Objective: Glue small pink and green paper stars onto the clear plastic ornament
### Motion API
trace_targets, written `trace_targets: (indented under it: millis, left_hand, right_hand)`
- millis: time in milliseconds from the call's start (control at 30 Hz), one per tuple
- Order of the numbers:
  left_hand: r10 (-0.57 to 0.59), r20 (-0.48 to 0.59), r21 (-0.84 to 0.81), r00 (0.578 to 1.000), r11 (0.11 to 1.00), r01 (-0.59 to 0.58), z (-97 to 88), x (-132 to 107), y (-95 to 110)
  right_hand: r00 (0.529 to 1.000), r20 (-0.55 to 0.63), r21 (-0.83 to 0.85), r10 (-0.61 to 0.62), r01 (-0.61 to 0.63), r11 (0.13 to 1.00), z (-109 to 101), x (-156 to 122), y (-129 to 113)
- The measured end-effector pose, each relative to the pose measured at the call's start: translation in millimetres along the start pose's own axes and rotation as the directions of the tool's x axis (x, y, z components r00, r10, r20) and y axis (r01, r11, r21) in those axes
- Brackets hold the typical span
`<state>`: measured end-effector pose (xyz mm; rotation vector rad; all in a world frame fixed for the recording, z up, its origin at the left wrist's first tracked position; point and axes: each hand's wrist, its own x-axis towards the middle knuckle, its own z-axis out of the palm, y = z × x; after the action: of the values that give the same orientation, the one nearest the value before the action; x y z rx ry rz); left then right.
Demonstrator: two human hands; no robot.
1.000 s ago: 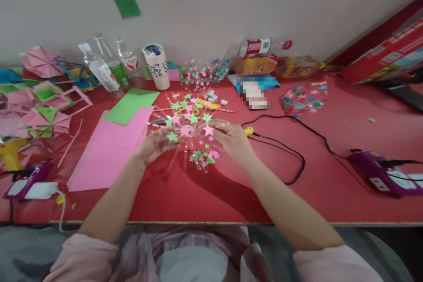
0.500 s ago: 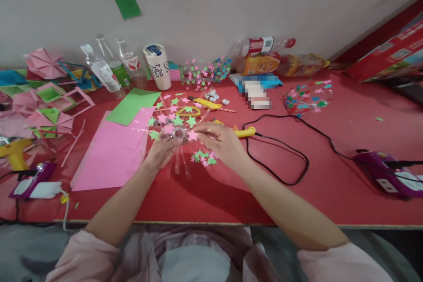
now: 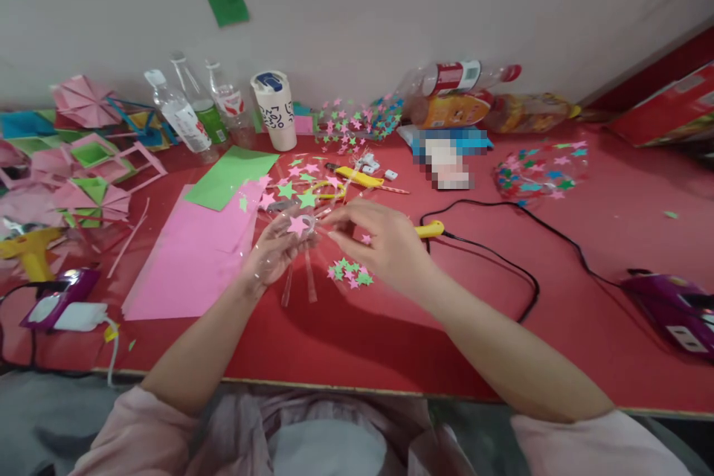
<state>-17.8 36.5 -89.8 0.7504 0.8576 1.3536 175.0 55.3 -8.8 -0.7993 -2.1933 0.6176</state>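
My left hand (image 3: 271, 253) is wrapped around a clear plastic bottle cut into strips (image 3: 311, 290), its round neck facing up towards me. Pink and green paper stars (image 3: 286, 191) are stuck along the strips, which fan out. A pink star (image 3: 298, 226) lies close beside the neck. My right hand (image 3: 386, 239) comes in from the right, thumb and fingertips pinched at a clear strip next to the neck; the exact contact is blurred. On the table just below my right hand rests a small pile of pink and green stars (image 3: 349, 273).
Pink paper (image 3: 184, 260) and green paper (image 3: 231, 177) lie at left. Behind the hands are a yellow cutter (image 3: 360, 177) and a tumbler (image 3: 276, 111). A yellow-handled tool (image 3: 431, 229) trails a black cord (image 3: 524, 268). A star-covered bottle piece (image 3: 541, 172) is at right.
The cut bottle has turned in my left hand, so its strips and stars point differently and a pink star now sits by the neck. The view has shifted slightly left.
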Motion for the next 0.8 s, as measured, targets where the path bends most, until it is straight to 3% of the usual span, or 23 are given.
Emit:
trace_targets:
  millis: [133,233,467,667,800]
  left_hand:
    - [-0.021,0.005,-0.005,1.000,1.000,0.021,1.9,-0.8,0.7]
    - [-0.056,0.020,0.019,0.998,0.998,0.055,1.7,-0.2,-4.5]
    - [-0.096,-0.020,0.094,0.995,0.991,0.097,-0.3,3.4,-17.2]
    - [-0.069,0.012,0.014,0.998,0.998,0.069,5.9,-0.7,-11.8]
    - [-0.071,0.014,0.013,0.997,0.997,0.071,8.4,-3.0,-8.6]
  right_hand:
    - [0.988,-0.039,-0.127,-0.151,0.145,0.981,7.3,-3.5,5.2]
    - [0.979,-0.047,-0.191,-0.201,0.188,0.963,8.6,-7.1,7.6]
    - [0.985,-0.082,-0.272,-0.154,0.126,0.954,9.4,-10.8,13.1]
    - [0.994,-0.007,-0.231,-0.106,0.101,0.968,8.0,-9.9,7.6]
    - [0.990,-0.046,-0.194,-0.131,0.119,0.974,5.2,-12.0,0.7]
